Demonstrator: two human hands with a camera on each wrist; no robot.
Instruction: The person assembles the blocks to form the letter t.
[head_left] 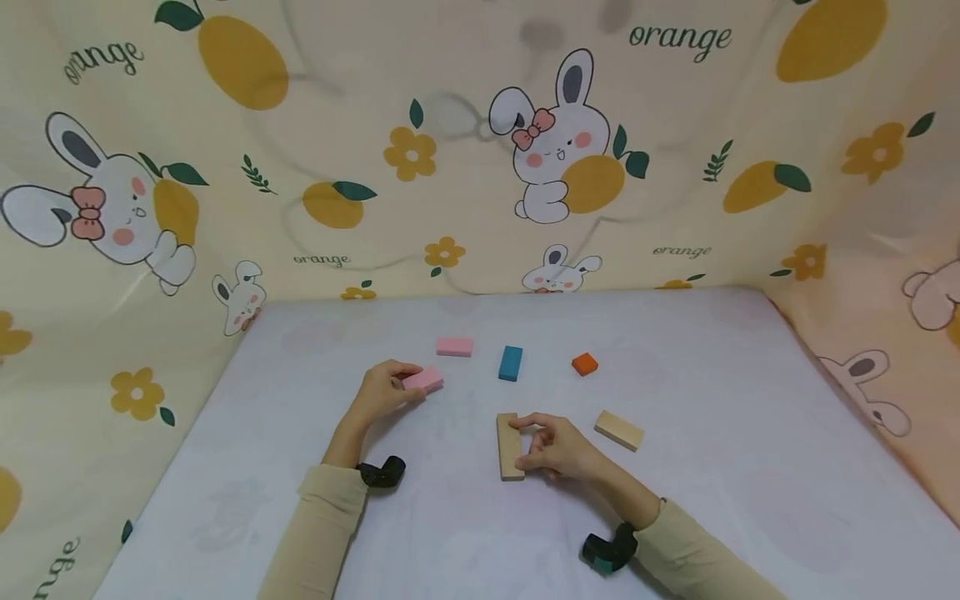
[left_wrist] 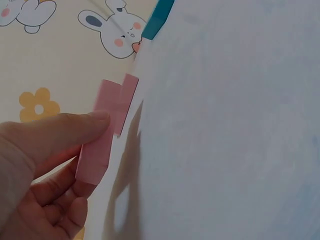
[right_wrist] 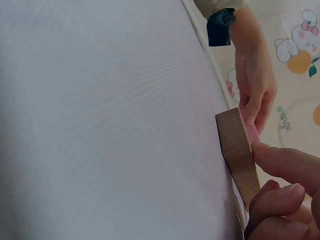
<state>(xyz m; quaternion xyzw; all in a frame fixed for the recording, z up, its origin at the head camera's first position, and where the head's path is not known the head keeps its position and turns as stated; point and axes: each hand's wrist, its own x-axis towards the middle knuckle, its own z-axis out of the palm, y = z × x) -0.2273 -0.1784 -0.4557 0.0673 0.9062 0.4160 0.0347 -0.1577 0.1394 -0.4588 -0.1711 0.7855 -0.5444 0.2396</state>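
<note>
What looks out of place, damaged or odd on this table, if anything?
Nothing looks spilled or broken. The short orange block, right of the rectangular blue block, seems mildly odd: it looks stubbier than the oblong wooden block in the right hand.

Two pink blocks point(head_left: 423, 379) point(head_left: 454, 347), two wooden blocks point(head_left: 509, 450) point(head_left: 618, 430), one blue block point(head_left: 511, 363) and one orange block point(head_left: 584, 364) make six blocks. There are two hands point(head_left: 381, 392) point(head_left: 558, 447), two sleeves point(head_left: 322, 517) point(head_left: 701, 550), two wrist cameras point(head_left: 382, 472) point(head_left: 609, 550) and one table point(head_left: 420, 533). The head view shows five "orange" prints point(head_left: 680, 36), one of them cut off.
</note>
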